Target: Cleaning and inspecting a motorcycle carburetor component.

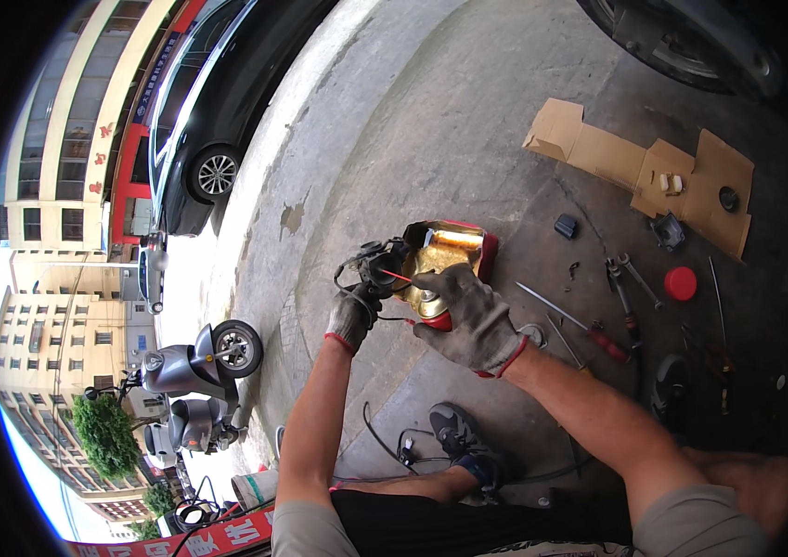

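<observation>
My left hand, in a grey work glove with a red cuff, is closed around a dark carburetor with thin black hoses looping off it. In my right hand, gloved the same way, is a red spray can. The fingers wrap the can near its top. A thin red straw runs from the can's nozzle toward the carburetor and meets its body. Under both hands sits a cut-open metal tin, red outside and gold inside, with some liquid in it. Whether spray is coming out cannot be seen.
To the right on the concrete lie a red-handled screwdriver, wrenches, a red round lid and flattened cardboard with small parts. A black plastic piece is nearer. Scooters and a car stand left.
</observation>
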The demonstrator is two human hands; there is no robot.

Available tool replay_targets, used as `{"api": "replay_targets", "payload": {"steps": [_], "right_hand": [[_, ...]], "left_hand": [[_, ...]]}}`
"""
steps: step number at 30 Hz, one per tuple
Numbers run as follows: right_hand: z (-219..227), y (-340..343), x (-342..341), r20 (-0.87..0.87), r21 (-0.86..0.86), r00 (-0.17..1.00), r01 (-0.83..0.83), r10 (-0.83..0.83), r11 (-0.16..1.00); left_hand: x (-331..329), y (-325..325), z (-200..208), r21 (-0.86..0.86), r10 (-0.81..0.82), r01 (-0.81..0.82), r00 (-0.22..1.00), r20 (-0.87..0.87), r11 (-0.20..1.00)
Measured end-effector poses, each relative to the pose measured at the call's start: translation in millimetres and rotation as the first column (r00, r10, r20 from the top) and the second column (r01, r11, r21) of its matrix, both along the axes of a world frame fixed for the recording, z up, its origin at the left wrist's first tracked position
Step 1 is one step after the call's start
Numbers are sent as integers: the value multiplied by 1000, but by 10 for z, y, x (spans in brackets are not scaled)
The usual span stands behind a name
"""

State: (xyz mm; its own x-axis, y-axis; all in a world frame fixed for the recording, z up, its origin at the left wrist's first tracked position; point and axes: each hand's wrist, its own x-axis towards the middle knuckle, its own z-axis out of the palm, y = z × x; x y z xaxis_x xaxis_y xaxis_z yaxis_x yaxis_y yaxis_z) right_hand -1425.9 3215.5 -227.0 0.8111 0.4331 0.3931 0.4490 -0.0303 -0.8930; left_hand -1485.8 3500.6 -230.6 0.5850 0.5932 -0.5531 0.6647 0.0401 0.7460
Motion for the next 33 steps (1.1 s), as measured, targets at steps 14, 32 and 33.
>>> {"api": "replay_targets", "payload": {"steps": [14,32,33], "right_hand": [[-92,-25,-13,0,-70,1000,-15,15,997],[-103,5,-9,31,-39,998,58,-57,998],[-106,4,-6,4,-23,997,80,-80,997]], "left_hand": [[21,-136,51,39,62,-66,995,76,997],[-23,-26,28,-140,-3,5,1000,18,990],[-42,16,41,-213,10,0,999,47,977]]}}
